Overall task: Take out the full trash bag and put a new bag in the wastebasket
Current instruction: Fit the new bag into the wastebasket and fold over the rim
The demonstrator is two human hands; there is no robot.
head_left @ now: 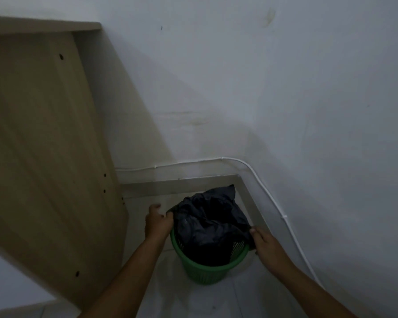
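Seemingly both the left hand (pixel 157 222) and right hand (pixel 268 243) pinch the black trash bag (pixel 210 222) edges above the green wastebasket (pixel 205 270)

Two bare forearms enter from bottom edge of frame, one from lower centre-left, one from lower right. No sleeves visible on either up to frame edge. Left hand (pixel 157 222) bare: no glove, ring or band discernible. Right hand (pixel 268 243) bare likewise, thumbnail visible at its upper left. Wrists unadorned as far as dim light shows. Rest of body out of view.
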